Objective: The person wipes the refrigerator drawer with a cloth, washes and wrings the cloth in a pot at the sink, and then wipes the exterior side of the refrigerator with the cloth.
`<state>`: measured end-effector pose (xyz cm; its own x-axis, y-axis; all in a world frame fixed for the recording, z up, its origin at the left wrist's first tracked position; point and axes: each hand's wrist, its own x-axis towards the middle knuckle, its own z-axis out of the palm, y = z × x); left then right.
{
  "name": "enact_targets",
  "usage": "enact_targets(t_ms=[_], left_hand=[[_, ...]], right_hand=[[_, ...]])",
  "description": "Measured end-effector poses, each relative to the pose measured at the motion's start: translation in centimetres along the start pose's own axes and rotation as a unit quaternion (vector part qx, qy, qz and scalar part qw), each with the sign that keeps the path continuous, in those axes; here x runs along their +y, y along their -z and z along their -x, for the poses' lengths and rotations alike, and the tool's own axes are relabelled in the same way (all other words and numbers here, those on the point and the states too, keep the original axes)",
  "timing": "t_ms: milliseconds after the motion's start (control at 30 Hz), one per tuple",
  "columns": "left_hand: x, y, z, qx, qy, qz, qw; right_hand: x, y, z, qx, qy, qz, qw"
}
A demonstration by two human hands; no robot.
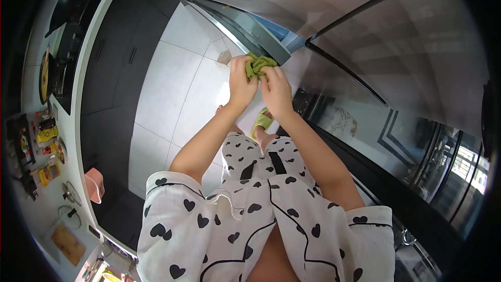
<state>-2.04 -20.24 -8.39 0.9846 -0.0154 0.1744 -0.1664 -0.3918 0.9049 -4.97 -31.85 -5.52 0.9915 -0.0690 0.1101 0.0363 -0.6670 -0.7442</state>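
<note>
The left hand [242,80] gripped the left part of a crumpled green cloth [258,66], its fingers curled against the folds. The right hand [276,90] pinched the right part of the same cloth, with its fingers bent over the edge. The cloth was bunched up between the two hands, held above the white tiled floor [182,68]. Just beside it was the lower corner of an open grey panel [263,39] on a tall glossy appliance [360,26]; whether cloth and panel touched could not be told.

Below the hands, a light green slipper [261,121] was on one foot, on the floor. The person wore a loose white top with black hearts [209,230] and trousers in the same print.

At the left stood a white worktop [83,141] over dark flat cabinet fronts [122,57]. A small pink container [95,185] was at its edge nearest the person. Farther back lay a round pan with a dark rim [45,75], near the black hob [65,68]. Yellow bottles [48,134] stood near the back edge of the worktop, and a wooden cutting board [68,244] was near its lower corner in the view.
</note>
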Motion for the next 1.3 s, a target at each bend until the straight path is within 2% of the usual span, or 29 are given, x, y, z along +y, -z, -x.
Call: enact_targets(t_ms=[67,267,467,567,667,767,867,967,1067,1167,1300], left_hand=[[-0.1,-0.7,-0.4,0.004,-0.038,-0.002,0.999],[0.4,-3.6,-2.7,-0.015,-0.066,0.025,0.997],[0.5,-6.0,-4.8,-0.098,-0.007,0.085,0.992],[0.1,-7.0,-4.6,-0.125,-0.054,0.03,0.99],[2.2,-6.9,-3.0,-0.136,-0.03,0.07,0.988],[3.6,-7.5,-2.4,-0.12,-0.057,0.084,0.988],[4.2,-9.0,-2.8,-0.076,-0.152,-0.009,0.985],[4.2,-10.6,-3.7,-0.08,-0.171,-0.079,0.979],[5.0,-11.2,-4.1,-0.097,-0.171,-0.138,0.971],[6.2,-10.6,-5.0,-0.158,-0.147,-0.202,0.955],[6.6,-10.8,-5.2,-0.156,-0.146,-0.219,0.952]], right_hand=[[0.6,0.2,0.1,0.011,0.013,0.016,1.0],[3.3,1.3,-1.8,0.081,0.038,0.027,0.996],[4.9,2.5,-2.5,0.092,-0.034,-0.012,0.995],[5.4,3.3,-1.7,0.101,-0.055,-0.004,0.993],[5.1,5.0,-0.3,0.123,-0.037,0.002,0.992],[6.3,5.5,0.3,0.154,-0.036,-0.008,0.987],[7.5,5.9,-0.3,0.208,0.009,0.067,0.976],[8.2,6.3,-1.2,0.166,0.0,0.127,0.978],[9.0,6.1,-1.7,0.129,-0.038,0.131,0.982],[8.8,6.2,-2.5,0.139,-0.044,0.1,0.984],[7.3,7.2,-3.3,0.117,-0.081,0.105,0.984]])
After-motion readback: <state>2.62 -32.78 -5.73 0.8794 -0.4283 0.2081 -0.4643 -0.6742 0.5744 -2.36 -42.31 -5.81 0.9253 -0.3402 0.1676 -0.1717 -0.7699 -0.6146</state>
